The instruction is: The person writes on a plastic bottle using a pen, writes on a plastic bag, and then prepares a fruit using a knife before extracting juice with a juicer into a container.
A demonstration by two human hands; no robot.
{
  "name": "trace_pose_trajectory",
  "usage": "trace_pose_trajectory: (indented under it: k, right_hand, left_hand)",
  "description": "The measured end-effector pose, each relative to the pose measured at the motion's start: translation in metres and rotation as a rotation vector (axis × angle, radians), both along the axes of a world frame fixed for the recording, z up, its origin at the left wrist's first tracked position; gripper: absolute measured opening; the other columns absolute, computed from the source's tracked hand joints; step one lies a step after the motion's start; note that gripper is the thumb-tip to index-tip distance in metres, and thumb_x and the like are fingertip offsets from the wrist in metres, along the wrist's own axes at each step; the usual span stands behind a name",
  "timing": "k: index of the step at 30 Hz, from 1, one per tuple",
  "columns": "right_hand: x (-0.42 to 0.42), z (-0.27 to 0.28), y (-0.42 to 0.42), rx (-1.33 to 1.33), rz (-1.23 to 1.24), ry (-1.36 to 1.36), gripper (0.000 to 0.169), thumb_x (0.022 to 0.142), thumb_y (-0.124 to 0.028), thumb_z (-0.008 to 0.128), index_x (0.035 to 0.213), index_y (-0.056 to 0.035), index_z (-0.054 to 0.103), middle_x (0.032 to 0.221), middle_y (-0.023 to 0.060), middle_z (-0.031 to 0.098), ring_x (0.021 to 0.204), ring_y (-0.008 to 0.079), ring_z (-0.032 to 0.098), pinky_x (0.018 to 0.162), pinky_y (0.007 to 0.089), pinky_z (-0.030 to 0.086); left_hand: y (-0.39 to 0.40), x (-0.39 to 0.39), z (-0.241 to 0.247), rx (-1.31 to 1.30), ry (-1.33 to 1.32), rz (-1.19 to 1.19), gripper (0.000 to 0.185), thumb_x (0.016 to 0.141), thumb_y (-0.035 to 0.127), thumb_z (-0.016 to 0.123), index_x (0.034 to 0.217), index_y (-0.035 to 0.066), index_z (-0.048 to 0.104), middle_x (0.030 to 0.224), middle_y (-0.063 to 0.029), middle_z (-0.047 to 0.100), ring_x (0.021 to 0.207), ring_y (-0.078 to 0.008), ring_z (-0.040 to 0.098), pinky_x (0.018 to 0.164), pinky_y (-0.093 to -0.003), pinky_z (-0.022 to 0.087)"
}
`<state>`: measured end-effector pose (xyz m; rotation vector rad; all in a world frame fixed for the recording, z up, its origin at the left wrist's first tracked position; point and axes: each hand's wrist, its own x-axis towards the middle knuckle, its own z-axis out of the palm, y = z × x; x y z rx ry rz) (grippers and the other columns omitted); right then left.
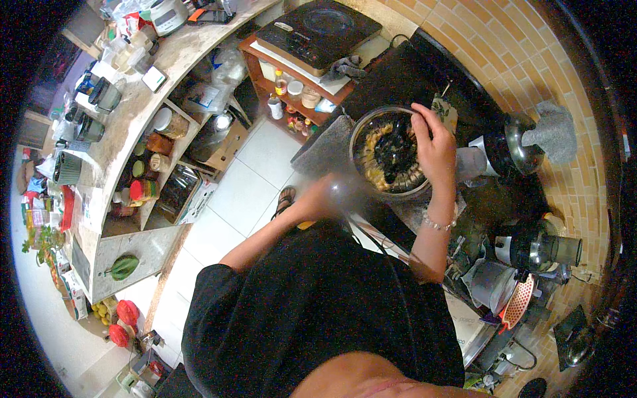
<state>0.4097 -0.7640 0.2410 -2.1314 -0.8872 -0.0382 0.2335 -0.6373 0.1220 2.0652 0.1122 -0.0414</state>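
Observation:
A round bowl (354, 144) with a pale rim stands on the dark counter, holding dark pieces and yellowish-brown food. My right hand (433, 144) grips the bowl's right rim, fingers over the edge; a beaded bracelet is on that wrist. Left of and below the bowl is my left hand (326, 196), its fingers lost in a blurred, hazy patch, so what it holds or touches cannot be told. A grey cloth (323, 144) lies over the counter's edge, just left of the bowl.
An induction cooktop (318, 32) sits on a wooden shelf unit at the top. Kitchen appliances (517, 144) line the tiled wall at right. A red perforated basket (517, 303) stands lower right. Open shelves with jars (144, 190) are at left, across the tiled floor.

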Motion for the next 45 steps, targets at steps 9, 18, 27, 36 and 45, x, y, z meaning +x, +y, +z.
trace_pose_trajectory:
  k: [9,18,27,36,45]
  right_hand:
    - [0.121,-0.023,0.012,0.044,0.037,0.255,0.045,0.085,-0.038,0.049,0.105,0.0012,0.057,0.101,0.0110,0.061,0.093,0.0194,0.056,0.083,0.0277,0.040]
    - [0.045,-0.028,-0.008,0.747,-0.351,-0.224,0.023,0.079,-0.011,0.057,0.099,-0.0004,0.057,0.098,0.0124,0.057,0.093,0.0220,0.054,0.082,0.0314,0.042]
    - [-0.034,-0.106,0.011,-0.199,-0.396,-0.767,0.080,0.058,-0.029,0.076,0.122,-0.0046,0.035,0.130,0.0173,0.028,0.121,0.0405,0.024,0.097,0.0589,0.018]
    - [-0.062,-0.122,0.011,0.089,-0.551,-0.777,0.065,0.065,-0.023,0.072,0.117,-0.0012,0.041,0.120,0.0158,0.042,0.113,0.0360,0.035,0.095,0.0498,0.027]
    - [-0.105,-0.205,0.043,-0.279,-0.600,-0.357,0.030,0.071,-0.022,0.064,0.096,-0.0095,0.055,0.089,0.0092,0.057,0.089,0.0271,0.051,0.090,0.0520,0.024]
  left_hand:
    - [-0.002,0.047,-0.028,-0.104,-0.036,0.138,0.076,0.054,0.005,0.072,0.120,0.011,0.034,0.089,-0.0152,0.059,0.079,-0.0289,0.058,0.068,-0.0366,0.047]
    - [0.000,0.071,-0.052,-0.066,-0.065,0.086,0.072,0.055,0.006,0.073,0.116,0.012,0.036,0.096,-0.0141,0.057,0.087,-0.0272,0.056,0.072,-0.0362,0.047]
    - [0.036,0.059,-0.036,-0.121,-0.038,-0.033,0.071,0.057,0.005,0.071,0.119,0.009,0.035,0.108,-0.0126,0.051,0.099,-0.0268,0.052,0.082,-0.0352,0.044]
    - [0.218,-0.027,-0.011,0.002,-0.207,0.638,0.066,0.064,0.017,0.071,0.121,0.006,0.038,0.115,-0.0124,0.047,0.104,-0.0249,0.046,0.088,-0.0371,0.039]
    - [0.500,-0.148,-0.066,-0.513,-0.336,1.263,0.038,0.075,0.018,0.057,0.108,0.003,0.045,0.102,-0.0123,0.051,0.089,-0.0226,0.050,0.073,-0.0362,0.043]
